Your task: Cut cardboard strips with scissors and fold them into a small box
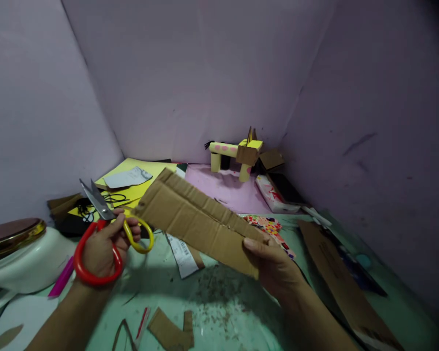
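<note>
My left hand (102, 248) is closed around the red and yellow handles of a pair of scissors (106, 229), whose steel blades point up and to the left. My right hand (274, 265) grips the near right end of a long strip of brown corrugated cardboard (193, 217), thumb on top. The strip is held in the air between the two hands, slanting from lower right to upper left, and its far end lies close to the yellow scissor handle.
Cardboard offcuts (170, 331) and crumbs litter the green table. A long cardboard piece (336, 278) lies at right. A yellow cardboard model (237, 153) stands on pink paper at the back wall. Yellow paper (139, 183) and a white, gold-rimmed vessel (18, 253) are at left.
</note>
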Available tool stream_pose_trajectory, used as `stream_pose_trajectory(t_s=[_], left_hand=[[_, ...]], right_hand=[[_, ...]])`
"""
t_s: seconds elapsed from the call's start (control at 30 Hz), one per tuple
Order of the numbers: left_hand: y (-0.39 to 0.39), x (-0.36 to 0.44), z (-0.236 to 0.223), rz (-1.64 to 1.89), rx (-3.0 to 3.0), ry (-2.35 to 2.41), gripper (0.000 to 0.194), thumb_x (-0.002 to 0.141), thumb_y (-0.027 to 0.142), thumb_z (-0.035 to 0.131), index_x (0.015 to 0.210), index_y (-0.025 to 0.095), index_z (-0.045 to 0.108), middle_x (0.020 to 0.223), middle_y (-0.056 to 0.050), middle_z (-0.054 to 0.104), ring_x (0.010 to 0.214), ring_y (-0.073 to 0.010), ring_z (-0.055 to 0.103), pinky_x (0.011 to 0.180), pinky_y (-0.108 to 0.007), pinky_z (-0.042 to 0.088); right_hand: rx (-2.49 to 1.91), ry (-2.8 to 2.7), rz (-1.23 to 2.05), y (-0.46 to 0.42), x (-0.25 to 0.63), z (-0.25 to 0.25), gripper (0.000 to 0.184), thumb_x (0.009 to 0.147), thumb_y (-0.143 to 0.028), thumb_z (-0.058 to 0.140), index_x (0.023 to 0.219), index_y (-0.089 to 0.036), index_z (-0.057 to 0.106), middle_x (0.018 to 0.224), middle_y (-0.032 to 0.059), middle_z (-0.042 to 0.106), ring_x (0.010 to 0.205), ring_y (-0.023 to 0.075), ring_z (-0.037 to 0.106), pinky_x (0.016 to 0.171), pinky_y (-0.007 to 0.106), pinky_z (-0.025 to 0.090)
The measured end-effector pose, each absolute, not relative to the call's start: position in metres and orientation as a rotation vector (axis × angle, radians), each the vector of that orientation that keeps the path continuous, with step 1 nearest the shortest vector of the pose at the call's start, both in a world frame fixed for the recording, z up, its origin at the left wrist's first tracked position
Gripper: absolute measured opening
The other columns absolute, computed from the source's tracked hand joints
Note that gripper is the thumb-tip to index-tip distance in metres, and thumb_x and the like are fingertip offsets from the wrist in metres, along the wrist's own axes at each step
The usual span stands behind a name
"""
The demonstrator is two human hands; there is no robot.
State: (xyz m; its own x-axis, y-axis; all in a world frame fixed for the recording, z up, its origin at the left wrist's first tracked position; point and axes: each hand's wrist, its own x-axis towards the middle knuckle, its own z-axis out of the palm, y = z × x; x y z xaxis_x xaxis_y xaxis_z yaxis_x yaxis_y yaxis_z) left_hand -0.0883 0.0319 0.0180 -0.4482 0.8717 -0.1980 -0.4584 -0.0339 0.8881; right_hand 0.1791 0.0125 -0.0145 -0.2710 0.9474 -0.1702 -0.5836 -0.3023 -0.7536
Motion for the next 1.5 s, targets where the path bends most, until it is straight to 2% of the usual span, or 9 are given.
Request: stream_pose_trajectory(t_s=[0.17, 0.33, 0.47, 0.57, 0.73, 0.9, 1.23, 1.37, 1.5], left_hand=[[0.026, -0.083, 0.018, 1.567, 0.586, 1.175, 0.014, 0.075, 0.006, 0.054, 0.079, 0.019, 0.057, 0.055, 0.003, 0.062, 0.046, -0.0098, 0.057, 0.045, -0.015, 0.048], [0.013, -0.075, 0.014, 1.317, 0.823, 1.117, 0.023, 0.069, 0.026, 0.071, 0.085, 0.018, 0.058, 0.061, -0.001, 0.064, 0.049, -0.0148, 0.057, 0.043, -0.022, 0.047], [-0.001, -0.065, 0.008, 0.963, 1.035, 0.994, 0.031, 0.073, 0.040, 0.069, 0.094, 0.020, 0.056, 0.071, -0.004, 0.065, 0.059, -0.0170, 0.058, 0.051, -0.026, 0.046], [-0.012, -0.046, 0.004, 0.822, 1.090, 0.966, 0.035, 0.069, 0.038, 0.071, 0.095, 0.020, 0.055, 0.071, -0.002, 0.062, 0.057, -0.0156, 0.054, 0.051, -0.025, 0.042], [-0.020, -0.022, -0.008, 0.953, 1.194, 1.073, 0.032, 0.060, 0.020, 0.074, 0.087, 0.021, 0.058, 0.062, 0.007, 0.047, 0.059, -0.0102, 0.042, 0.052, -0.019, 0.035], [-0.014, -0.016, -0.019, 1.041, 1.027, 1.043, 0.035, 0.066, 0.017, 0.072, 0.093, 0.024, 0.051, 0.074, 0.004, 0.058, 0.068, -0.0136, 0.055, 0.062, -0.024, 0.044], [-0.017, -0.025, -0.004, 1.053, 1.379, 1.367, 0.024, 0.075, 0.037, 0.064, 0.094, 0.024, 0.064, 0.064, -0.001, 0.064, 0.051, -0.0146, 0.054, 0.047, -0.021, 0.040], [-0.021, -0.037, -0.012, 1.083, 1.574, 1.447, 0.034, 0.068, 0.027, 0.068, 0.101, 0.030, 0.068, 0.074, -0.001, 0.069, 0.064, -0.0191, 0.061, 0.060, -0.021, 0.044], [-0.024, -0.041, -0.017, 1.073, 1.465, 1.447, 0.044, 0.062, 0.020, 0.070, 0.104, 0.034, 0.070, 0.095, -0.003, 0.073, 0.085, -0.0281, 0.064, 0.072, -0.026, 0.047]], right_hand=[[-0.834, -0.569, 1.699, 0.019, 0.180, -0.019, 0.026, 0.053, -0.031, 0.080, 0.073, -0.017, 0.070, 0.064, 0.0041, 0.072, 0.067, 0.0252, 0.068, 0.071, 0.038, 0.052], [-0.863, -0.774, 1.845, 0.024, 0.189, -0.025, 0.026, 0.059, -0.029, 0.080, 0.077, -0.013, 0.070, 0.067, 0.0054, 0.072, 0.061, 0.0171, 0.066, 0.063, 0.026, 0.051], [-0.923, -0.885, 1.870, 0.024, 0.191, -0.027, 0.031, 0.052, -0.021, 0.084, 0.079, -0.012, 0.070, 0.068, 0.0032, 0.072, 0.057, 0.0130, 0.065, 0.058, 0.022, 0.050], [-0.997, -0.872, 1.868, 0.022, 0.184, -0.027, 0.033, 0.050, -0.019, 0.084, 0.079, -0.012, 0.070, 0.068, 0.0029, 0.072, 0.056, 0.0137, 0.064, 0.058, 0.024, 0.050], [-0.905, -0.721, 1.769, 0.016, 0.164, -0.026, 0.038, 0.052, -0.025, 0.083, 0.086, -0.012, 0.069, 0.074, 0.0053, 0.073, 0.062, 0.0174, 0.066, 0.063, 0.028, 0.050], [-0.756, -0.647, 1.853, 0.003, 0.145, -0.027, 0.035, 0.064, -0.032, 0.075, 0.092, -0.011, 0.069, 0.080, 0.0089, 0.074, 0.069, 0.0212, 0.068, 0.070, 0.033, 0.051], [-0.907, -0.521, 1.584, 0.006, 0.152, -0.026, 0.037, 0.056, -0.020, 0.077, 0.092, -0.017, 0.068, 0.077, 0.0040, 0.074, 0.066, 0.0212, 0.066, 0.064, 0.034, 0.053], [-0.878, -0.396, 1.451, 0.013, 0.163, -0.021, 0.059, 0.055, -0.017, 0.076, 0.112, -0.024, 0.061, 0.078, -0.0001, 0.074, 0.072, 0.0235, 0.067, 0.070, 0.038, 0.054], [-0.793, -0.423, 1.361, 0.014, 0.164, -0.021, 0.065, 0.059, -0.021, 0.075, 0.121, -0.025, 0.054, 0.091, 0.0023, 0.073, 0.088, 0.0280, 0.066, 0.076, 0.041, 0.053]])
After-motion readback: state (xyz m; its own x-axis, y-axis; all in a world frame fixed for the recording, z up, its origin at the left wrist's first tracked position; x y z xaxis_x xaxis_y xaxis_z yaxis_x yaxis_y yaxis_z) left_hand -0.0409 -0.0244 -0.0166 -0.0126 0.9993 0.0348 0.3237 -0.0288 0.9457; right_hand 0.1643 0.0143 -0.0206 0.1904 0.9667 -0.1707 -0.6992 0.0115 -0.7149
